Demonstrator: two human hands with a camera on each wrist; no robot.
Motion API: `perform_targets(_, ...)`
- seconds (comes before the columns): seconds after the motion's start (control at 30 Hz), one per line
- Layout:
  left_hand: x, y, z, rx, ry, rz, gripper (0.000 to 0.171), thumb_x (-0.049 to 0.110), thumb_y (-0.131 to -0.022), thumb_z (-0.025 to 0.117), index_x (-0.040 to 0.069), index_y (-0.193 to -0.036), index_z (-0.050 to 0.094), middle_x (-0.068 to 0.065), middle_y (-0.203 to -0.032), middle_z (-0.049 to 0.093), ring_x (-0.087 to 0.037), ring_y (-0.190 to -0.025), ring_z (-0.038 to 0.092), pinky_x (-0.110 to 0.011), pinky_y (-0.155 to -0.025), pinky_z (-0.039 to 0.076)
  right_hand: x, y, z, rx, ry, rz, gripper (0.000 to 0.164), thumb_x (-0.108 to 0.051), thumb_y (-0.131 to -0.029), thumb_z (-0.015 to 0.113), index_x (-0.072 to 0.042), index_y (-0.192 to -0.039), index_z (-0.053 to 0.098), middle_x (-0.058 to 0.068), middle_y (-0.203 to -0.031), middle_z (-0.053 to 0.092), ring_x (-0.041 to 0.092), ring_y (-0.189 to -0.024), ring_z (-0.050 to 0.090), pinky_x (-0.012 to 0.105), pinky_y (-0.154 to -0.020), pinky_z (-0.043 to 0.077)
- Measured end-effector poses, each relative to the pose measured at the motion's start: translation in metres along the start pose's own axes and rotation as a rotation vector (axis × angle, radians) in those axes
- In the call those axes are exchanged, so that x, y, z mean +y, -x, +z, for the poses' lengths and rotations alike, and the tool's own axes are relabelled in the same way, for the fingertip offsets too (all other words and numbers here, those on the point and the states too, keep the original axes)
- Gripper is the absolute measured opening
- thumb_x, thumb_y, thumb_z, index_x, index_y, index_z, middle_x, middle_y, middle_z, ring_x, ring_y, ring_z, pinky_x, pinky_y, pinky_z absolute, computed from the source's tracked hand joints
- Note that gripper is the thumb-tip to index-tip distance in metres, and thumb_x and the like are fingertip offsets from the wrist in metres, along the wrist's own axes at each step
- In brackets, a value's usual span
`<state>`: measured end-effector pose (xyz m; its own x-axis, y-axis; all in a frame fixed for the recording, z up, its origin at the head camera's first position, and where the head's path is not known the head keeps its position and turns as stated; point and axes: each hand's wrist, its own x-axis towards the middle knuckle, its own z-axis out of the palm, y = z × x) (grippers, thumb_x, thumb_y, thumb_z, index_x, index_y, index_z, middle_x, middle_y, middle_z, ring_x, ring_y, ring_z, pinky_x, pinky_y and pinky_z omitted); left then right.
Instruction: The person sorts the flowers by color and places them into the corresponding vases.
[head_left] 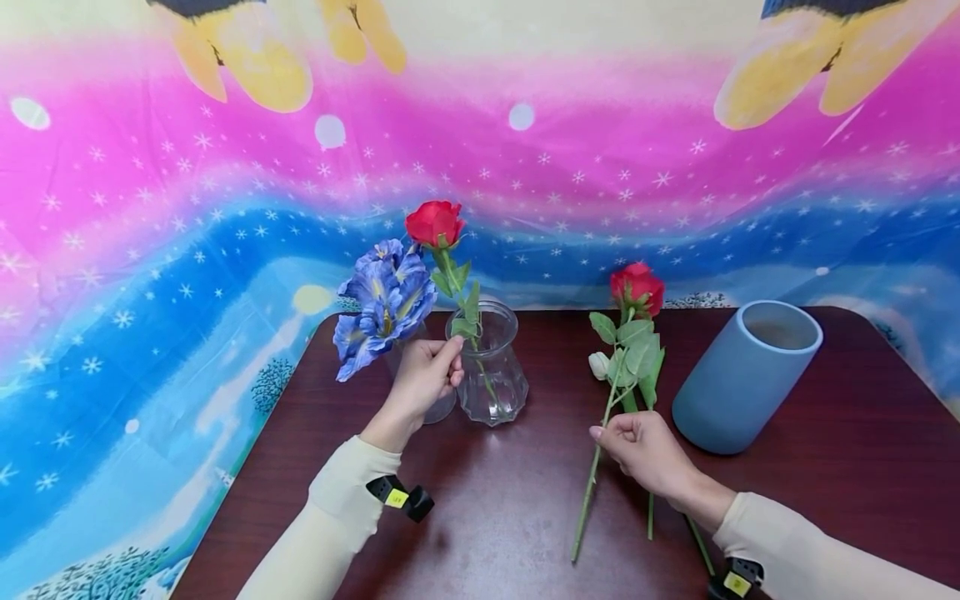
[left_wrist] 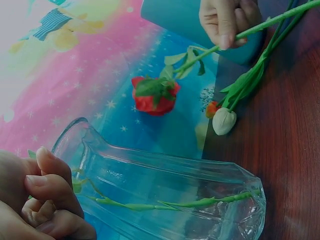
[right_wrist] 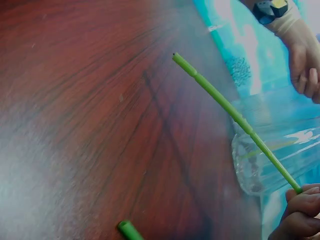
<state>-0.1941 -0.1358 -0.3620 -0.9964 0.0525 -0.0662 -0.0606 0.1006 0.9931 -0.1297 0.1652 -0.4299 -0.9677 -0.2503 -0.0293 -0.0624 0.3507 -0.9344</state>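
Note:
My left hand [head_left: 422, 382] pinches the stem of a red rose [head_left: 435, 223] at the mouth of a clear glass vase [head_left: 491, 393]. Through the glass in the left wrist view, the green stem [left_wrist: 200, 202] runs down inside toward the base. On the right, my right hand [head_left: 648, 454] pinches the stem of a second red rose [head_left: 637, 287], holding it above the table. That stem's bare lower end [right_wrist: 220, 97] juts out past the fingers in the right wrist view.
Blue iris-like flowers [head_left: 384, 304] stand in another glass vessel [head_left: 441, 410], partly behind my left hand. A white tulip [left_wrist: 224, 121] and an orange-red bloom [left_wrist: 212, 109] lie on the dark wooden table [head_left: 480, 517]. A blue-grey vase [head_left: 742, 383] stands at the right.

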Motion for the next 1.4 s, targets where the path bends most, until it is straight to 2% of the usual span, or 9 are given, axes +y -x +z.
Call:
perform_targets(0.13,-0.001,0.0,0.0,0.004,-0.004,-0.002,0.045,0.024,-0.105,0.054,0.007,-0.064,0.054,0.003,-0.05,0.05,-0.006,-0.043,0.041,-0.019,-0.042,0.031,-0.006,0.0,0.0,0.035,-0.01,0.017,0.044,-0.022,-0.1,0.063,0.01,-0.072,0.054,-0.01,-0.048,0.036,0.002,-0.043,0.03,0.021,-0.041,0.024)
perform_targets(0.63,-0.002,0.001,0.001,0.013,-0.006,0.005,0.045,0.024,-0.105,0.053,0.007,-0.063,0.053,0.003,-0.05,0.049,-0.006,-0.044,0.041,-0.018,-0.041,0.03,-0.026,-0.002,-0.003,0.177,0.119,-0.16,0.034,-0.02,-0.099,0.065,-0.009,-0.067,0.06,-0.01,-0.049,0.037,0.001,-0.045,0.032,0.027,-0.042,0.031)
perform_targets(0.83,-0.001,0.002,0.001,0.012,-0.008,0.009,0.045,0.024,-0.105,0.053,0.007,-0.063,0.053,0.003,-0.05,0.049,-0.006,-0.044,0.041,-0.018,-0.042,0.031,-0.039,-0.005,-0.009,0.227,0.11,-0.205,0.03,-0.017,-0.099,0.065,-0.007,-0.071,0.063,-0.01,-0.05,0.039,0.002,-0.046,0.034,0.027,-0.042,0.033)
perform_targets(1.1,-0.002,0.002,0.001,0.016,-0.012,0.007,0.045,0.024,-0.105,0.054,0.008,-0.063,0.053,0.003,-0.051,0.05,-0.006,-0.044,0.041,-0.019,-0.042,0.031,-0.054,-0.009,-0.017,0.284,0.049,-0.219,0.03,-0.016,-0.1,0.064,-0.001,-0.074,0.063,-0.011,-0.048,0.038,0.003,-0.041,0.032,0.03,-0.037,0.029)
perform_targets(1.23,-0.002,0.001,0.001,0.013,-0.004,0.012,0.045,0.023,-0.105,0.054,0.008,-0.062,0.053,0.004,-0.05,0.049,-0.006,-0.043,0.041,-0.018,-0.041,0.03,-0.06,-0.01,-0.018,0.32,0.042,-0.223,0.031,-0.018,-0.099,0.065,-0.002,-0.073,0.064,-0.01,-0.048,0.037,0.006,-0.041,0.031,0.031,-0.038,0.028)
perform_targets(1.4,-0.001,0.0,0.001,0.007,0.002,0.019,0.045,0.023,-0.105,0.054,0.007,-0.063,0.053,0.003,-0.049,0.049,-0.006,-0.043,0.039,-0.018,-0.041,0.03,-0.066,-0.012,-0.02,0.362,0.071,-0.269,0.03,-0.017,-0.099,0.066,-0.004,-0.072,0.062,-0.008,-0.05,0.035,0.009,-0.042,0.03,0.032,-0.04,0.027)
